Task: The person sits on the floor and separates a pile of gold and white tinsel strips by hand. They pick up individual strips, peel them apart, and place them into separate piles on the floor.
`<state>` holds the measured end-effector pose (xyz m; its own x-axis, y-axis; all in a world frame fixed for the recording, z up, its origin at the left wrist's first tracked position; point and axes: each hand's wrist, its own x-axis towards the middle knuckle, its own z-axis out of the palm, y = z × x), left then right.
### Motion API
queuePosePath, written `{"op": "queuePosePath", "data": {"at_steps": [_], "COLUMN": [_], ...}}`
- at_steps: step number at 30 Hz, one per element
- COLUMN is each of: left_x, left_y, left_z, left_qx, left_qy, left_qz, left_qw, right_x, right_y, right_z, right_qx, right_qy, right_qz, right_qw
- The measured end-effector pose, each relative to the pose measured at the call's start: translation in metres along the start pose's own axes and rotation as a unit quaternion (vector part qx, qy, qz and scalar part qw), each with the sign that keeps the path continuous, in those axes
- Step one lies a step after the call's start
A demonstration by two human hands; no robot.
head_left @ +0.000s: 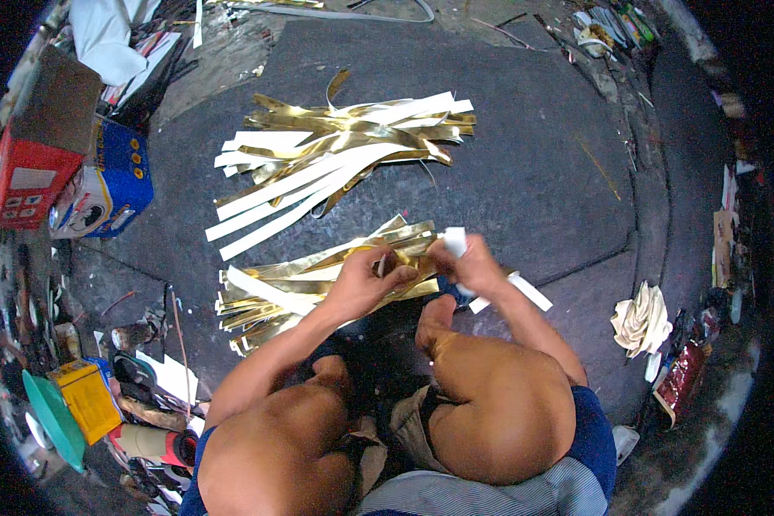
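My left hand (371, 277) is curled over the near pile of gold-and-white strips (275, 297), its thumb and fingers closing on a gold strip (413, 260). Just to its right, my right hand (469, 265) is closed and slightly blurred by motion. A folded white strip (455, 242) sticks up out of its fingers. Beyond both hands lies a larger loose pile of shiny gold and white strips (344, 150), some of them curling. Short white strip ends (525, 294) lie on the mat beside my right wrist.
A dark mat (533, 138) covers the floor. At the left stand a red box (34, 176) and a blue box (120, 176); a yellow box (86, 400) and a green dish (52, 421) are nearer. A crumpled cream cloth (641, 321) lies at the right. Clutter lines the edges.
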<state>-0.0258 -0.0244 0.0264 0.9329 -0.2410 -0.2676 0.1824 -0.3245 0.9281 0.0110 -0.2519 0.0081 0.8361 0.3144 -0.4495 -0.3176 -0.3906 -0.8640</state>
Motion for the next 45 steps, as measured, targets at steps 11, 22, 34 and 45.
{"op": "queuePosePath", "data": {"at_steps": [11, 22, 34, 45], "left_x": [-0.015, -0.199, -0.052, -0.039], "left_y": [-0.009, -0.256, -0.076, -0.032], "left_z": [-0.005, -0.345, -0.137, -0.005], "left_qx": [-0.066, -0.428, -0.007, 0.141], "left_qy": [0.039, 0.651, 0.518, 0.031], "left_qz": [-0.028, -0.036, 0.074, 0.065], "left_qw": [0.997, 0.626, 0.852, 0.987], "right_x": [-0.013, -0.014, 0.004, 0.023], "right_y": [-0.014, 0.113, 0.048, 0.056], "right_z": [0.054, -0.238, -0.018, -0.03], "right_qx": [0.226, 0.493, -0.412, -0.404], "right_qy": [0.111, 0.532, 0.017, -0.001], "right_qz": [0.057, -0.019, -0.187, -0.244], "right_qw": [0.966, 0.688, 0.891, 0.882]}}
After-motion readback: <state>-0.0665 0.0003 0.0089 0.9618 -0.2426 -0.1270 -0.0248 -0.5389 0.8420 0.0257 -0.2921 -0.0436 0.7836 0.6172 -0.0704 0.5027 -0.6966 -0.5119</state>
